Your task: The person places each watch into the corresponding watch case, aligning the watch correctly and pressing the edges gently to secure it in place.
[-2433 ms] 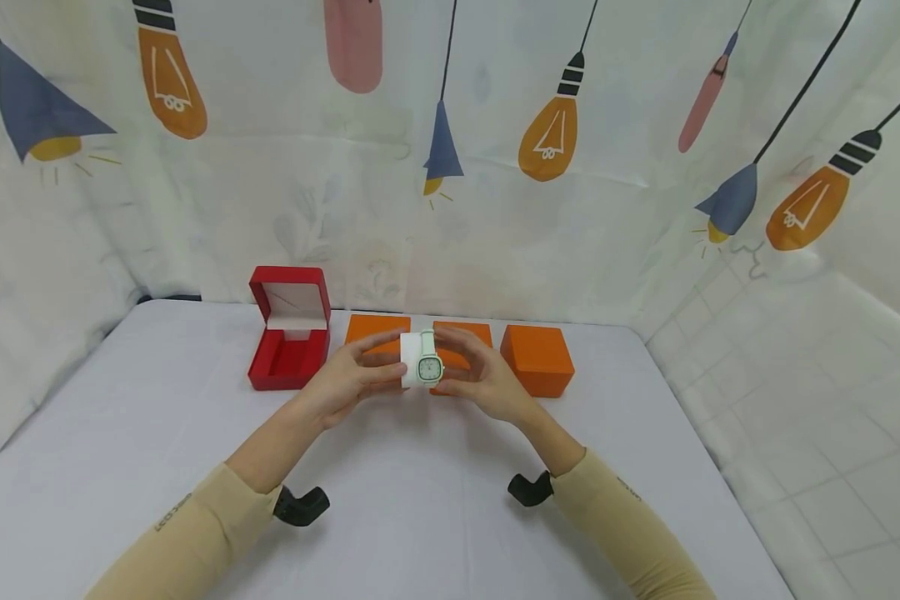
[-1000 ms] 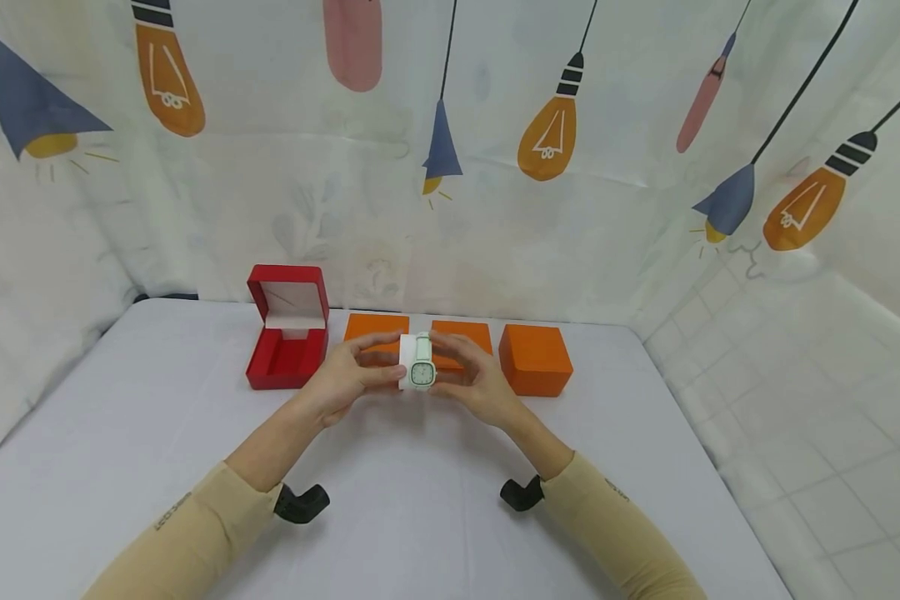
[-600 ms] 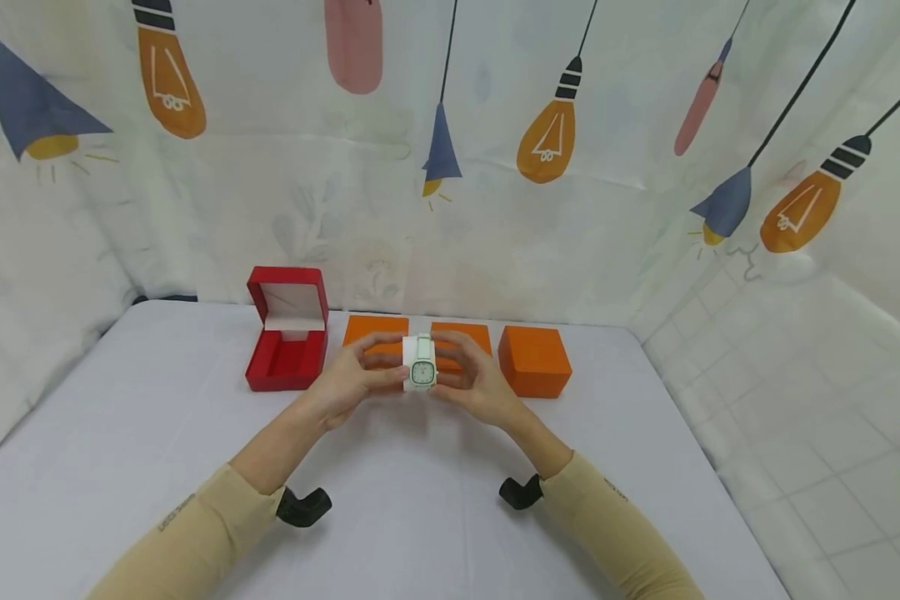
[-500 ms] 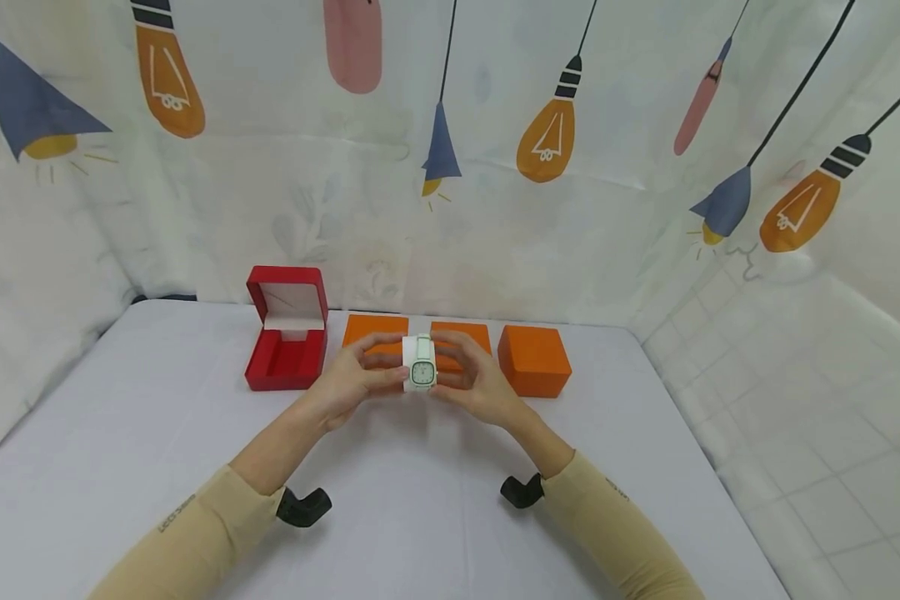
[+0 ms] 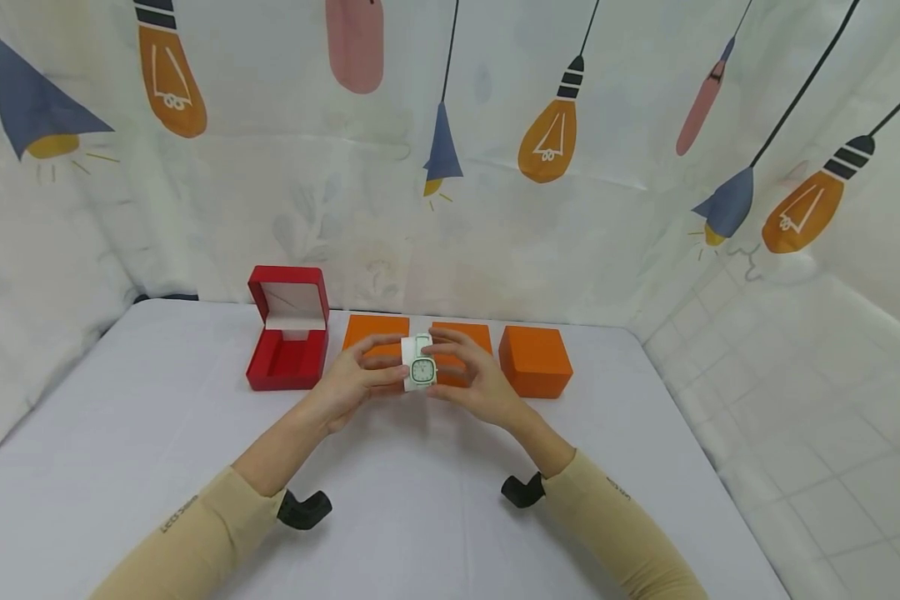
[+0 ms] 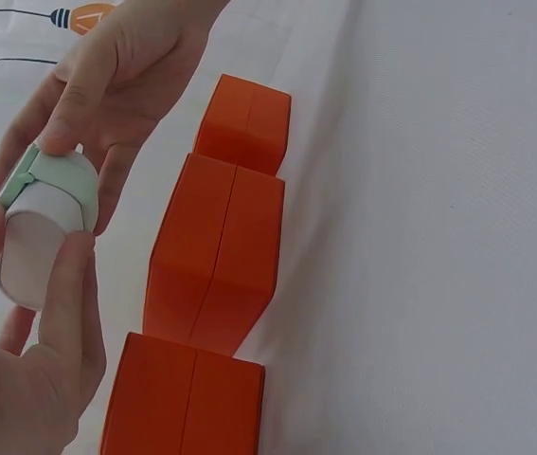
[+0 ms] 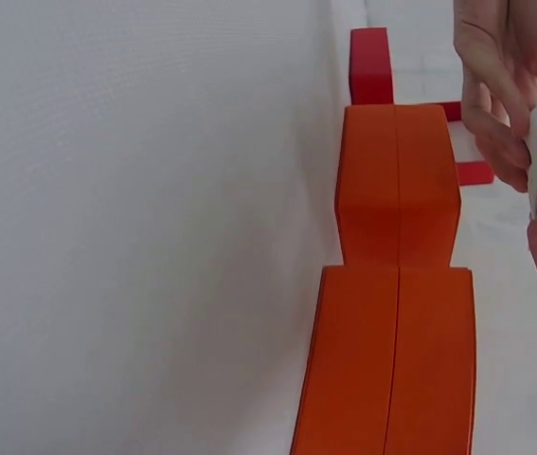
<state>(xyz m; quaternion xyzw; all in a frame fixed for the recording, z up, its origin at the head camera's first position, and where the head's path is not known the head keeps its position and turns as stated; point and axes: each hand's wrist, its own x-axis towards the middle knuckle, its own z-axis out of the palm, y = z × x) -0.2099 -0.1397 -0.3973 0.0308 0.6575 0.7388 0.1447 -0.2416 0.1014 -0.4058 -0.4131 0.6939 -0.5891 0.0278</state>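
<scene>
A pale green wristwatch (image 5: 423, 370) with a squarish dial sits around a white watch cushion (image 5: 408, 353), held above the table. In the head view my left hand (image 5: 341, 387) grips the cushion from the left, thumb in front. On the other side my right hand (image 5: 483, 387) holds the watch, with fingers over the upper strap and the thumb low by the case. The left wrist view shows the strap (image 6: 69, 175) wrapped around the rounded cushion (image 6: 33, 256), with the right thumb pressing on it. Only the end of watch and cushion appears in the right wrist view.
A red watch box (image 5: 288, 358) stands with its lid up at the back left. Orange boxes (image 5: 536, 361) stand in a row behind and right of my hands; the left and middle ones are partly hidden by the fingers. A white cloth (image 5: 435, 517) covers the table.
Compared with the oldest frame, the watch sits further left on the cushion. Since half a second ago, my right fingers have moved over the upper strap and the watch has tilted slightly.
</scene>
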